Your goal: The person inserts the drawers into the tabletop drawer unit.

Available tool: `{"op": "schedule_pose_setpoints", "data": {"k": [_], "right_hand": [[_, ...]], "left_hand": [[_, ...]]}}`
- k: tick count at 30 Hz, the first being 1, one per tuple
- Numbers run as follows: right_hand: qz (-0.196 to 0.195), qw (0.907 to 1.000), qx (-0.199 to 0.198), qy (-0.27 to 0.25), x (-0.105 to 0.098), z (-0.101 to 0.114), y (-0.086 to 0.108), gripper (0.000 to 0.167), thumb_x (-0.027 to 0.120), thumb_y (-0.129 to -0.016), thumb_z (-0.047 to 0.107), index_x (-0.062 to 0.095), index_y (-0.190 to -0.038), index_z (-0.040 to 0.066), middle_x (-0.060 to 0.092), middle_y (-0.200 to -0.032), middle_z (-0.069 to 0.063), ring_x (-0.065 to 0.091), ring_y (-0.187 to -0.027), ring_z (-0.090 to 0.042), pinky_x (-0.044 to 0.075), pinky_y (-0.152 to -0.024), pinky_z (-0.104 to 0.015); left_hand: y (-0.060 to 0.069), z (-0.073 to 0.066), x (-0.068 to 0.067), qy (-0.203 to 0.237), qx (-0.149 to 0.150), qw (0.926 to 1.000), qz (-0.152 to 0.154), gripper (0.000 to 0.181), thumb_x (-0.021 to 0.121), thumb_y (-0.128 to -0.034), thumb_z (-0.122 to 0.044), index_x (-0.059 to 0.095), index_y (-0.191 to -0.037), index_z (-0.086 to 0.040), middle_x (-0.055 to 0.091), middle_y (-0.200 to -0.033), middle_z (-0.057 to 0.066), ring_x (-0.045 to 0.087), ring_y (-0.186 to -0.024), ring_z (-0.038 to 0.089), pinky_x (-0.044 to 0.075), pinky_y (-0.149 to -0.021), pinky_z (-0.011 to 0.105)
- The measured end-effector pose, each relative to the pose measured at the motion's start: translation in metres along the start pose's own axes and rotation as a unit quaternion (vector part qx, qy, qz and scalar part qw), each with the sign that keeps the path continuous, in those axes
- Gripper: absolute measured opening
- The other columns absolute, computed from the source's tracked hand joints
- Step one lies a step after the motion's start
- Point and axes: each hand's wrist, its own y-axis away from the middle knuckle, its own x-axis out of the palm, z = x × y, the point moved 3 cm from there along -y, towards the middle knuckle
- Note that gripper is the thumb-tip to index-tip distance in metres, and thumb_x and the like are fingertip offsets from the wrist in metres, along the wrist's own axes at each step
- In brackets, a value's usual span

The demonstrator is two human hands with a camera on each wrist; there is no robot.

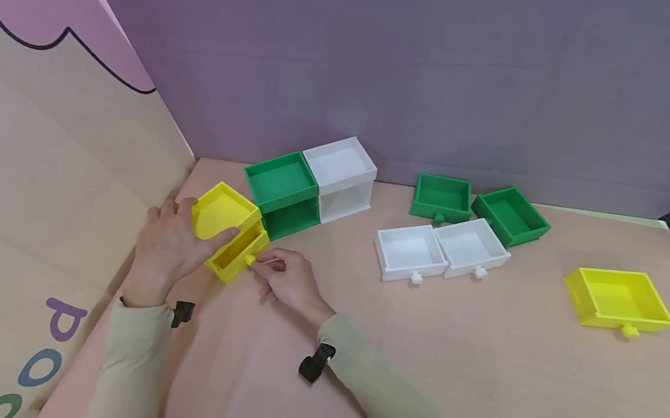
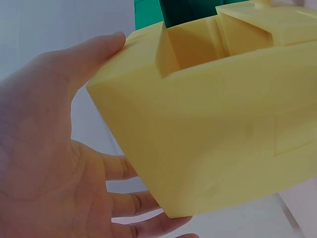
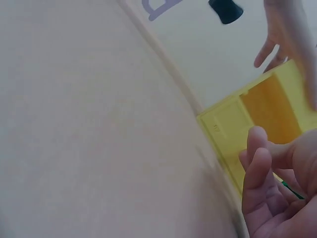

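In the head view, my left hand [image 1: 164,250] holds a small yellow cabinet [image 1: 224,210]. Its thumb lies along the top front edge, and in the left wrist view the other fingers [image 2: 129,206] reach around the far side. A yellow drawer [image 1: 238,253] sits partly inside the cabinet's opening, with some of its hollow showing. My right hand [image 1: 294,282] pinches the round yellow knob [image 1: 250,260] on that drawer's front. The right wrist view hides the knob behind the fingers [image 3: 257,168].
Touching the yellow cabinet are a green cabinet [image 1: 282,180] and a white cabinet [image 1: 342,164], both without drawers. To the right lie two green drawers [image 1: 440,211], two white drawers [image 1: 413,276] and another yellow drawer [image 1: 594,315]. A wall panel [image 1: 408,75] stands behind; another [image 1: 71,177] borders the left.
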Motion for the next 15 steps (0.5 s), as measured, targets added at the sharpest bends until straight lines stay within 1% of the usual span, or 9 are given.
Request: {"op": "schedule_pose_setpoints", "data": {"k": [4,8,12,15], "right_hand": [[0.01,0.9997,-0.007,0.02,-0.005,0.005,0.009,0.018,0.072,-0.103,0.022,0.077,-0.117,0.011,0.075,-0.097,-0.002,0.071,-0.063,-0.018,0.06,-0.066,-0.026],[0.017,0.9993,-0.009,0.033,-0.014,0.004,0.019,0.02,0.07,-0.103,0.021,0.077,-0.119,0.01,0.077,-0.102,-0.002,0.071,-0.063,-0.02,0.058,-0.067,-0.026],[0.009,0.9992,-0.014,0.036,-0.03,-0.001,0.028,0.023,0.07,-0.103,0.021,0.076,-0.122,0.008,0.078,-0.105,-0.004,0.07,-0.063,-0.02,0.057,-0.068,-0.026],[-0.006,0.999,-0.015,0.042,-0.046,-0.006,0.04,0.023,0.069,-0.105,0.022,0.076,-0.121,0.008,0.078,-0.104,-0.005,0.069,-0.061,-0.019,0.054,-0.064,-0.024]], "left_hand": [[0.001,0.002,-0.002,-0.001,-0.004,1.0,-0.003,0.096,0.066,-0.0916,-0.069,0.047,-0.148,0.006,0.055,-0.127,0.035,0.049,-0.111,0.05,0.053,-0.079,0.058],[0.0,0.004,-0.003,0.001,-0.011,0.9999,0.006,0.097,0.065,-0.0918,-0.07,0.045,-0.15,0.005,0.054,-0.132,0.035,0.048,-0.115,0.051,0.053,-0.082,0.06],[-0.001,0.003,-0.004,-0.003,-0.01,0.9997,0.023,0.099,0.062,-0.093,-0.071,0.043,-0.151,0.007,0.051,-0.136,0.037,0.047,-0.12,0.053,0.052,-0.087,0.061],[-0.001,0.001,-0.003,-0.006,-0.006,0.9995,0.032,0.101,0.06,-0.0934,-0.073,0.042,-0.151,0.008,0.05,-0.14,0.038,0.046,-0.123,0.055,0.051,-0.092,0.063]]}}
